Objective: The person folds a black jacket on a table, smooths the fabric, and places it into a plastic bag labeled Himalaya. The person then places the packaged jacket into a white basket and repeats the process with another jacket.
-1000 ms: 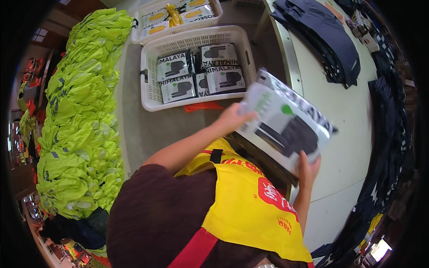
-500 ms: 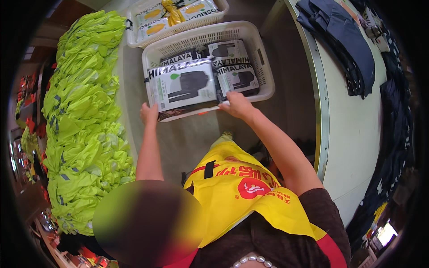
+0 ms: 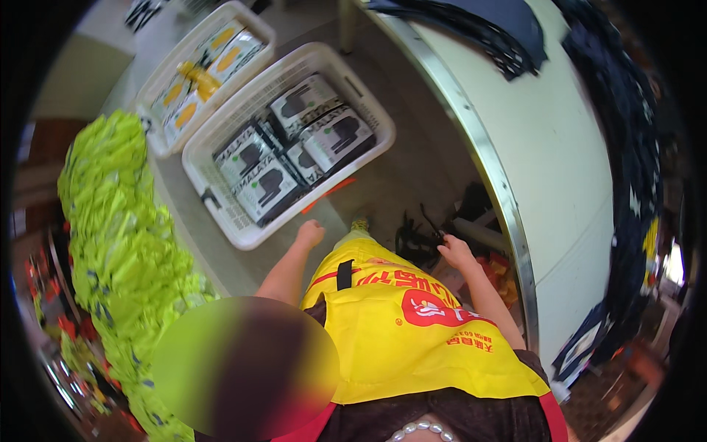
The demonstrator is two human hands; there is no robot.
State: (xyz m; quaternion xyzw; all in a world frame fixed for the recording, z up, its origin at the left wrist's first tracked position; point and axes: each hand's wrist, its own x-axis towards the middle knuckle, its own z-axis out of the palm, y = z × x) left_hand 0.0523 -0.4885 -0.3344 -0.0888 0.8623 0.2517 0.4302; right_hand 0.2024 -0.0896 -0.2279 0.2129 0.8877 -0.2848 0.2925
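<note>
A white plastic basket (image 3: 247, 239) with slotted walls stands ahead on the floor. Several flat, clear-wrapped garment packs (image 3: 269, 190) lie in it, white with pictures of a dark garment. My left hand (image 3: 311, 233) hovers just short of the basket's near edge, its fingers curled in and nothing visible in them. Over to the right, my right hand (image 3: 456, 252) is apart from the basket, with its fingers loosely curled and no pack in it. Dark, thin items lie below and beyond that hand.
Behind stands a second white basket (image 3: 266, 33), holding packs with yellow pictures and a yellow bundle. A long heap of lime-yellow garments (image 3: 121, 236) runs along the left. On the right is a metal-edged table (image 3: 560, 184) with dark blue garments (image 3: 479, 22).
Both hands have let go of the large pack, which now lies in the basket, and have drawn back toward my body. My view has turned rightward, so the baskets appear tilted and further left.
</note>
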